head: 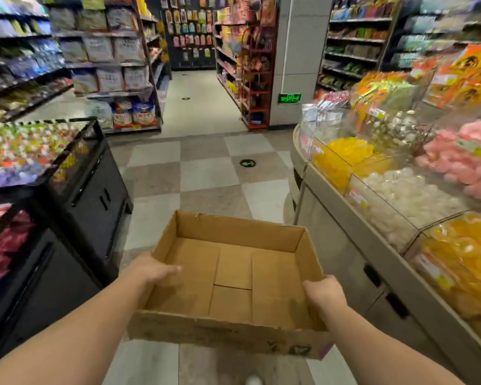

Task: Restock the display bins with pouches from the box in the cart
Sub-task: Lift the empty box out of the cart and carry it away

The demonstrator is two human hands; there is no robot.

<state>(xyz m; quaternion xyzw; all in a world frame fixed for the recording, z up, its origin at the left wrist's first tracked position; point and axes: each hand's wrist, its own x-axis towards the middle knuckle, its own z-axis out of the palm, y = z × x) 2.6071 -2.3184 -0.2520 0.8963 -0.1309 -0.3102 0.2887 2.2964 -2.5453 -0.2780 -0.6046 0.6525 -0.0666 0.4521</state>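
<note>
The left hand (150, 269) and right hand (324, 294) each grip a side wall of the empty box (233, 273), held over the floor. The flimsy walls may buckle, dropping it beside the display bins (386, 190).

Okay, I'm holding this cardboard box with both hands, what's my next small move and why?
Probably carry the box away to discard it. It looks empty, only bare cardboard inside, and your left hand and right hand each grip a side wall, holding it above the floor.
</note>
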